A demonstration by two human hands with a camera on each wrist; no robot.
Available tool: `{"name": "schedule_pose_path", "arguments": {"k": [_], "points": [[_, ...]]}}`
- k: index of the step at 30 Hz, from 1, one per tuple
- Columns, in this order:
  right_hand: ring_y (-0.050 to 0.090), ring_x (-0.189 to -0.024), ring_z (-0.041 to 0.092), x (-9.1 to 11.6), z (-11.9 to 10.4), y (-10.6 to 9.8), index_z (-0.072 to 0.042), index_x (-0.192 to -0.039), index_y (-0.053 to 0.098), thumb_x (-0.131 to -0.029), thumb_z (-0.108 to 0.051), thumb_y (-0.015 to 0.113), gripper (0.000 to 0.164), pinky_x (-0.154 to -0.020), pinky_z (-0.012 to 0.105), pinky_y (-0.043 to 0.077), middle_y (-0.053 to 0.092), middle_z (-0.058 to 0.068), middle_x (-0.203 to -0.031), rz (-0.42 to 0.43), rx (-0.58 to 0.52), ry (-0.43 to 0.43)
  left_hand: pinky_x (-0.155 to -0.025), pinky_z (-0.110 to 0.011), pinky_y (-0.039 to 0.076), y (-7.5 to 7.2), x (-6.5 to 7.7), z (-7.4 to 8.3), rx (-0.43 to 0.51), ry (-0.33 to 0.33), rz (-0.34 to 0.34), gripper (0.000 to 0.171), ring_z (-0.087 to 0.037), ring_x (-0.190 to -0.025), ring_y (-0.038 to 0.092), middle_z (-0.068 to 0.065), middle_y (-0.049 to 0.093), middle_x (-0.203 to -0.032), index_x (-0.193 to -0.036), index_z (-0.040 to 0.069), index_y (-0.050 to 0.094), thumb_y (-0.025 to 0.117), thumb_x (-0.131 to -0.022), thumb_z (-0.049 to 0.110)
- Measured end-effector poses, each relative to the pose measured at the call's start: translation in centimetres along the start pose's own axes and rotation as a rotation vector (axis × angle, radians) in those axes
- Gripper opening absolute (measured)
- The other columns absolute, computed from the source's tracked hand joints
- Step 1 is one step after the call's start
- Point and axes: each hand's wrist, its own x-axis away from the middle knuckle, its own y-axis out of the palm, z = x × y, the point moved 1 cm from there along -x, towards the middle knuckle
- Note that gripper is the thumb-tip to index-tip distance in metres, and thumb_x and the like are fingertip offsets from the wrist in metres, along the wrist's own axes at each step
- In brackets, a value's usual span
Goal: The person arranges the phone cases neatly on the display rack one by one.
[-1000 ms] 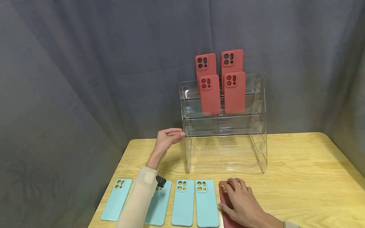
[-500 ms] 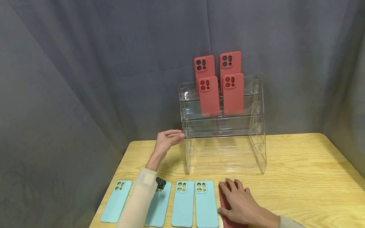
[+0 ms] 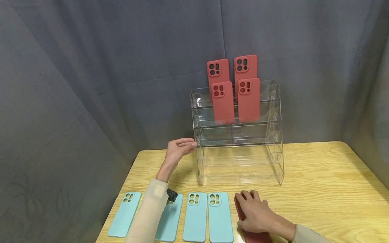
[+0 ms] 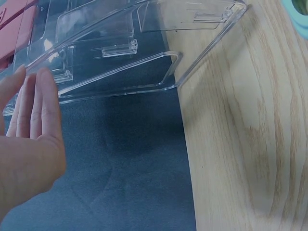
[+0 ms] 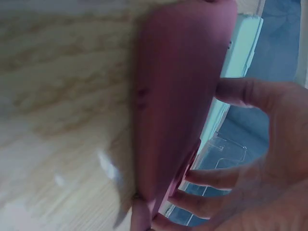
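My left hand (image 3: 176, 152) pinches the left side of a clear, tiered display rack (image 3: 240, 146), thumb and fingertips at its edge. In the left wrist view, the fingers (image 4: 49, 108) lie nearly straight along that side. My right hand (image 3: 258, 214) grips a red phone case (image 3: 258, 237) at the table's front, covering most of it from above. The right wrist view has the case (image 5: 178, 86) tilted, with the thumb and fingers along one edge. Two red phone cases (image 3: 223, 104) (image 3: 249, 104) lean in the rack's second tier, and two more (image 3: 218, 69) (image 3: 246, 64) stand behind in the top tier.
Several mint phone cases (image 3: 195, 219) lie flat in a row along the front of the wooden table (image 3: 316, 189). My left forearm (image 3: 149, 209) passes over one of them. Grey curtain (image 3: 152, 67) hangs close behind and beside the table.
My right hand has closed around the red phone case and shifted it slightly right, away from the mint row, tilting it. The left hand stays on the rack.
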Motion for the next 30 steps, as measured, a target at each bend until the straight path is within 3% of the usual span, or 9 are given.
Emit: {"name": "schedule_pose_path", "arguments": {"k": [5,10,22,30], "points": [[0.043,-0.135,0.054,-0.4,-0.1,-0.6,0.000,-0.150,0.050,-0.075,-0.033,0.089,0.091,-0.076,0.080,0.048,0.050,0.024,-0.150,-0.004,0.009,0.009,-0.091,-0.032,0.067,0.0,-0.1,0.0,0.028,0.008,0.011,0.029,-0.012,-0.091,0.080,-0.006,0.083,-0.100,-0.118,-0.005,0.075,0.082,-0.092,0.007],[0.042,-0.137,0.052,-0.3,-0.5,-1.7,-0.002,-0.150,0.051,-0.074,-0.031,0.088,0.089,-0.077,0.075,0.049,0.050,0.023,-0.151,0.037,0.010,0.006,-0.095,-0.039,0.066,0.0,0.0,-0.1,0.040,0.000,0.009,0.029,-0.012,-0.090,0.080,-0.005,0.083,-0.099,-0.118,-0.005,0.075,0.081,-0.092,0.006],[0.039,-0.139,0.051,-0.2,-1.5,-8.2,-0.012,-0.153,0.051,-0.073,-0.021,0.084,0.087,-0.077,0.070,0.051,0.051,0.020,-0.151,0.330,-0.034,-0.084,-0.108,-0.058,0.055,0.1,-0.1,0.0,0.038,0.006,-0.011,0.029,-0.013,-0.091,0.080,-0.004,0.083,-0.098,-0.117,-0.005,0.076,0.081,-0.092,0.007],[0.036,-0.139,0.050,-1.2,-2.1,-13.4,-0.008,-0.156,0.047,-0.075,-0.020,0.084,0.090,-0.102,0.075,0.045,0.047,0.023,-0.153,0.511,-0.062,-0.153,-0.096,-0.040,0.066,0.0,-0.1,-0.2,0.025,0.001,-0.005,0.029,-0.013,-0.091,0.080,-0.006,0.083,-0.101,-0.117,-0.004,0.076,0.082,-0.092,0.008]]}}
